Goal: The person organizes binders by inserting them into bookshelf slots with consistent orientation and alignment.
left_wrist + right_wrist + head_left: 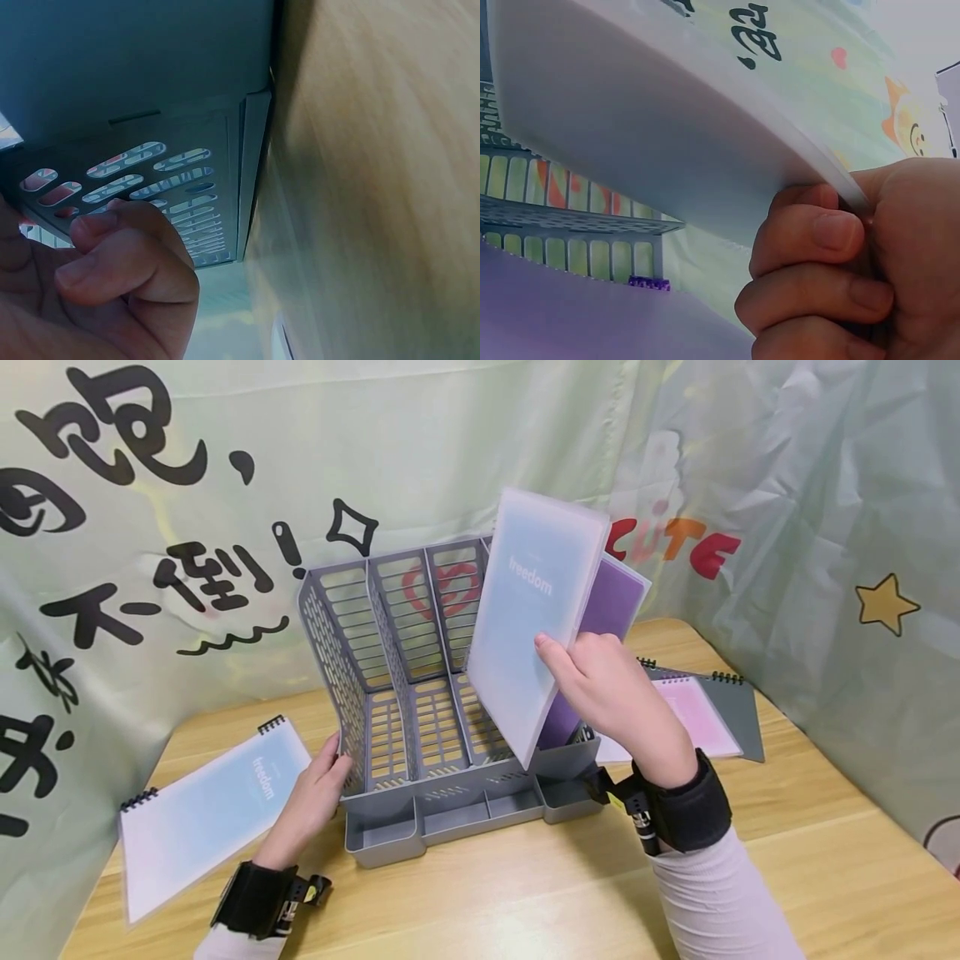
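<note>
Up in front of the rack, my right hand (pixel 611 681) grips a blue and white notebook (pixel 536 593) marked "freedom" by its right edge, thumb on the cover. In the right wrist view, curled fingers (pixel 817 247) wrap behind that edge. The notebook tilts over the right part of a grey file organizer (pixel 450 785) with upright dividers and small front trays. A purple notebook (pixel 611 610) stands in the rightmost slot, partly hidden. My left hand (pixel 311 793) holds the organizer's left front edge; the left wrist view shows bent fingers (pixel 135 255) beside the slotted side wall.
Another "freedom" notebook (pixel 217 810) lies at the table's left. To the right, a pink notebook (pixel 697 714) overlaps a dark grey one (pixel 738 718). A printed cloth (pixel 450 435) hangs behind the wooden table (pixel 487 893).
</note>
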Action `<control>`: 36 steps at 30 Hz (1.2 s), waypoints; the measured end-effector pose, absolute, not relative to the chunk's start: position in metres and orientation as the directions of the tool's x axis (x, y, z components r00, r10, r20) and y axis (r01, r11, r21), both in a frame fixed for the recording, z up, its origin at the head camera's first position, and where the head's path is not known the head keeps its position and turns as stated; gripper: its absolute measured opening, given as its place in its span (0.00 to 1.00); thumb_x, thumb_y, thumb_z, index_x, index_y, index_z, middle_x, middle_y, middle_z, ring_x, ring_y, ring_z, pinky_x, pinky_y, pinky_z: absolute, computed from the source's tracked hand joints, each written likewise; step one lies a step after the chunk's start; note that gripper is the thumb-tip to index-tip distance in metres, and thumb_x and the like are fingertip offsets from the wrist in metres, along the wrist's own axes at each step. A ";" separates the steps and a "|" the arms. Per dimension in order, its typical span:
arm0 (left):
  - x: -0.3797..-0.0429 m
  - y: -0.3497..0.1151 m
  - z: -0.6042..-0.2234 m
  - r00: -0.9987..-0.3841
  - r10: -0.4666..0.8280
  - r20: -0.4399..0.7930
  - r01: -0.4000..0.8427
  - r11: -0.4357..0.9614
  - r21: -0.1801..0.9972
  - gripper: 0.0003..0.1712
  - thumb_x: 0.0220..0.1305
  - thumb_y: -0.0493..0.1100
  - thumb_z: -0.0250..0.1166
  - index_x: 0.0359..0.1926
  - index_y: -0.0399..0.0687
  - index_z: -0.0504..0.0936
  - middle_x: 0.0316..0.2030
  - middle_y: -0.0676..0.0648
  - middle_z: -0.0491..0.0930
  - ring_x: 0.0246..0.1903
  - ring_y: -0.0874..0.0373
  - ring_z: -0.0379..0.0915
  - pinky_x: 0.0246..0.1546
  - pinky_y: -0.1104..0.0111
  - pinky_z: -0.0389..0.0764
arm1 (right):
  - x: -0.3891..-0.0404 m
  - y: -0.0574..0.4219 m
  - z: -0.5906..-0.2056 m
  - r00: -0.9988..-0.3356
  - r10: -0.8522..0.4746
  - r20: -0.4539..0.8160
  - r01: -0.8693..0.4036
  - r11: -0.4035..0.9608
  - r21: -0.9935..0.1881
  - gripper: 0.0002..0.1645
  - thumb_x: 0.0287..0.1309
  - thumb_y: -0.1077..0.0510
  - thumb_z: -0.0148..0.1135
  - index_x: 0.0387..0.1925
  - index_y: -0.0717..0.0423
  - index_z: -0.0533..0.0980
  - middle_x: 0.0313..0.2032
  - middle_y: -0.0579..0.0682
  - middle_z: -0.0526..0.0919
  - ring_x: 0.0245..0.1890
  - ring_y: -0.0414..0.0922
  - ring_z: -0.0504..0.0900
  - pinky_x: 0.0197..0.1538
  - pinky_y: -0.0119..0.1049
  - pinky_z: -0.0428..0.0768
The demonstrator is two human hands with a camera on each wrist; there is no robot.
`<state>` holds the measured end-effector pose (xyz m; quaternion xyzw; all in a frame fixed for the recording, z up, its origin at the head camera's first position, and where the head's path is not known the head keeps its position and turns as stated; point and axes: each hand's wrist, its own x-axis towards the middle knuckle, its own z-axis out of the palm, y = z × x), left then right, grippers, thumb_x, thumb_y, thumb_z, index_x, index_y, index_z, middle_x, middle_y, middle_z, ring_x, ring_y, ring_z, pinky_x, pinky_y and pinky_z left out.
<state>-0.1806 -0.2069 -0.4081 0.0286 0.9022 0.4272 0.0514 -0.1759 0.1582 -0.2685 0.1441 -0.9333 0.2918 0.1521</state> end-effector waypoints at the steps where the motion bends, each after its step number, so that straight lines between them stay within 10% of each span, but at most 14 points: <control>1: -0.181 -0.207 -0.408 -0.993 0.097 -0.067 0.009 0.632 0.775 0.33 0.77 0.52 0.38 0.77 0.53 0.45 0.71 0.40 0.53 0.67 0.41 0.51 0.60 0.45 0.58 | -0.177 0.158 -0.270 -0.913 -0.177 0.367 -0.355 0.789 -0.502 0.37 0.73 0.39 0.38 0.10 0.54 0.54 0.13 0.45 0.50 0.14 0.43 0.53 0.20 0.37 0.57; 11: -0.181 -0.209 -0.411 -0.993 0.098 -0.059 0.019 0.645 0.764 0.32 0.77 0.52 0.38 0.77 0.56 0.46 0.70 0.38 0.56 0.61 0.44 0.61 0.45 0.54 0.69 | -0.186 0.151 -0.276 -0.921 -0.159 0.356 -0.338 0.781 -0.525 0.33 0.73 0.40 0.39 0.31 0.58 0.81 0.22 0.50 0.79 0.22 0.46 0.75 0.23 0.39 0.65; 19: -0.182 -0.210 -0.411 -0.993 0.102 -0.057 0.023 0.650 0.759 0.32 0.76 0.52 0.38 0.77 0.55 0.45 0.70 0.38 0.54 0.62 0.43 0.58 0.46 0.54 0.67 | -0.190 0.148 -0.281 -0.912 -0.150 0.381 -0.340 0.796 -0.501 0.34 0.73 0.40 0.39 0.22 0.56 0.78 0.18 0.50 0.74 0.20 0.47 0.74 0.22 0.39 0.66; 26: -0.182 -0.209 -0.411 -0.993 0.095 -0.067 0.011 0.647 0.763 0.32 0.76 0.52 0.38 0.77 0.56 0.45 0.70 0.39 0.54 0.62 0.43 0.59 0.45 0.54 0.69 | -0.193 0.146 -0.285 -0.907 -0.143 0.395 -0.332 0.821 -0.464 0.36 0.73 0.40 0.37 0.10 0.53 0.55 0.16 0.48 0.54 0.15 0.47 0.62 0.21 0.39 0.62; 36: -0.181 -0.209 -0.409 -0.993 0.091 -0.074 0.002 0.641 0.768 0.32 0.76 0.51 0.38 0.77 0.56 0.46 0.70 0.38 0.55 0.58 0.44 0.62 0.41 0.57 0.70 | -0.195 0.142 -0.289 -0.907 -0.136 0.399 -0.315 0.848 -0.426 0.35 0.73 0.40 0.37 0.10 0.52 0.55 0.16 0.47 0.54 0.16 0.49 0.65 0.21 0.40 0.63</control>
